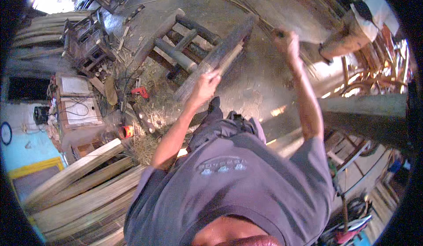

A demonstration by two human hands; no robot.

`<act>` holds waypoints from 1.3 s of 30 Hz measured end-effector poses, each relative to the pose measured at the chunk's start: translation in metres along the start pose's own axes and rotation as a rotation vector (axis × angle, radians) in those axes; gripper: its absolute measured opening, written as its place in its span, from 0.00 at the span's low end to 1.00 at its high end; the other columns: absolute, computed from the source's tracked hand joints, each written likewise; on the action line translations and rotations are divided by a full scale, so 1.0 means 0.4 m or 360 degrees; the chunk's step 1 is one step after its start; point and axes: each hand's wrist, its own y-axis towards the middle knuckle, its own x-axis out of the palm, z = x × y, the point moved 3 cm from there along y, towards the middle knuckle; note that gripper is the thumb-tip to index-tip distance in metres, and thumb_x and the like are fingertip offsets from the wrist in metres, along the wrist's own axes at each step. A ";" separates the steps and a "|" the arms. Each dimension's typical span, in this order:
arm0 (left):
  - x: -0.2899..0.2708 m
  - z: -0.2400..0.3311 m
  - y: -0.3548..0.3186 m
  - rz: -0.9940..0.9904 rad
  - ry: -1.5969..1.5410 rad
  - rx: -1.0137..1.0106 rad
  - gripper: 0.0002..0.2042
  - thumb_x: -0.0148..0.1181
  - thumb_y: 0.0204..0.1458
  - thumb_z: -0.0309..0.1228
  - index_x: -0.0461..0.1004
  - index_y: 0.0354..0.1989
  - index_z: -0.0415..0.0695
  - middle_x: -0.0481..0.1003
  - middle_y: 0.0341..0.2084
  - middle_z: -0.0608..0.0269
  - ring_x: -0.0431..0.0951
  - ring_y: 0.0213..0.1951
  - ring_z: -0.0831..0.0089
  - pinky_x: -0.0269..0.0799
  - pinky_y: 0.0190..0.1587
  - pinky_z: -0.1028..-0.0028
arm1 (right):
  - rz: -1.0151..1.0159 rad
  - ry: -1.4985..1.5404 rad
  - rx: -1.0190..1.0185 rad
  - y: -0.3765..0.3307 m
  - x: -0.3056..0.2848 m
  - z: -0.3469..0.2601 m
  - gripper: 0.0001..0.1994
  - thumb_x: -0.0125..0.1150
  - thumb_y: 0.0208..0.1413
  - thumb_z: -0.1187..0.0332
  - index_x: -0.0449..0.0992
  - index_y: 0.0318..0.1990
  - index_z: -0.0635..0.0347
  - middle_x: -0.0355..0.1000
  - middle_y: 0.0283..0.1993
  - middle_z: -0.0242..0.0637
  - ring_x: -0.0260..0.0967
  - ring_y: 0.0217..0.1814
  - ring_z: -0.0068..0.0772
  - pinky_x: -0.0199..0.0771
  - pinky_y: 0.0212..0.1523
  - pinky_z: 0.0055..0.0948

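Observation:
My left hand is closed around the near end of a pale wooden strip, which lies against a thick grey beam. The beam is one side of a low frame of round poles standing on the floor. Out to the right, away from the frame, my right hand is raised with its fingers curled into a fist. A small dark spot shows at the fist, but what it grips cannot be made out.
Wood shavings litter the floor by a red tool and an orange-red can. Long boards are stacked at lower left. A dark wooden frame stands at far left. At right are another person's leg and a thick beam.

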 end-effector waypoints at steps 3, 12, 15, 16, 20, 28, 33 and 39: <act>0.086 -0.029 0.043 0.0080 0.0245 0.0432 0.12 0.57 0.55 0.31 0.77 0.45 0.40 0.78 0.34 0.45 0.80 0.35 0.48 0.73 0.37 0.59 | -0.0255 0.0106 -0.0175 -0.148 0.150 -0.084 0.10 0.64 0.46 0.65 0.80 0.36 0.55 0.75 0.32 0.50 0.75 0.34 0.54 0.74 0.35 0.43; 0.163 -0.002 -0.042 0.0295 0.0914 0.1083 0.17 0.60 0.52 0.41 0.77 0.48 0.49 0.76 0.36 0.62 0.76 0.41 0.66 0.65 0.54 0.62 | -0.0906 -0.0189 0.0276 -0.466 0.256 -0.036 0.13 0.59 0.52 0.58 0.81 0.37 0.56 0.76 0.33 0.55 0.75 0.38 0.61 0.75 0.40 0.49; 0.211 -0.053 -0.066 -0.0068 0.0437 0.0830 0.16 0.60 0.53 0.39 0.77 0.48 0.46 0.75 0.39 0.58 0.76 0.42 0.60 0.70 0.48 0.61 | -0.0831 -0.0273 0.0387 -0.513 0.264 0.014 0.15 0.59 0.52 0.56 0.82 0.39 0.55 0.77 0.35 0.54 0.76 0.42 0.58 0.76 0.44 0.47; 0.228 -0.075 -0.072 -0.0204 0.0268 0.0797 0.16 0.60 0.53 0.38 0.77 0.48 0.45 0.75 0.39 0.57 0.76 0.42 0.58 0.71 0.47 0.61 | -0.0839 -0.0365 0.0506 -0.522 0.264 0.033 0.15 0.59 0.53 0.56 0.82 0.39 0.55 0.78 0.36 0.53 0.76 0.42 0.57 0.76 0.44 0.47; 0.218 -0.184 -0.060 -0.0325 0.0249 0.0958 0.12 0.56 0.55 0.39 0.78 0.38 0.43 0.77 0.31 0.51 0.77 0.33 0.54 0.73 0.36 0.60 | -0.0715 -0.0309 0.0609 -0.530 0.255 0.057 0.13 0.59 0.53 0.56 0.83 0.40 0.52 0.78 0.36 0.51 0.77 0.41 0.54 0.76 0.43 0.44; 0.077 -0.255 -0.018 0.0291 -0.1111 -0.0187 0.29 0.59 0.58 0.48 0.64 0.57 0.35 0.75 0.45 0.55 0.77 0.44 0.68 0.75 0.43 0.71 | -0.0676 -0.0209 0.0863 -0.561 0.297 -0.009 0.15 0.59 0.53 0.54 0.82 0.41 0.51 0.77 0.37 0.53 0.75 0.43 0.59 0.75 0.44 0.47; -0.035 -0.217 0.033 0.0453 -0.1321 -0.0319 0.19 0.49 0.64 0.47 0.63 0.47 0.43 0.78 0.40 0.52 0.80 0.43 0.65 0.78 0.47 0.62 | -0.0800 0.0178 0.0759 -0.561 0.411 -0.065 0.17 0.60 0.51 0.58 0.81 0.46 0.54 0.78 0.37 0.54 0.77 0.43 0.56 0.76 0.45 0.44; -0.264 -0.273 0.112 0.0618 -0.1259 -0.0265 0.16 0.41 0.67 0.46 0.60 0.46 0.44 0.77 0.34 0.50 0.82 0.39 0.60 0.81 0.43 0.63 | -0.0662 0.0209 0.0932 -0.517 0.471 -0.060 0.23 0.59 0.51 0.60 0.76 0.55 0.58 0.77 0.29 0.49 0.78 0.32 0.42 0.76 0.39 0.38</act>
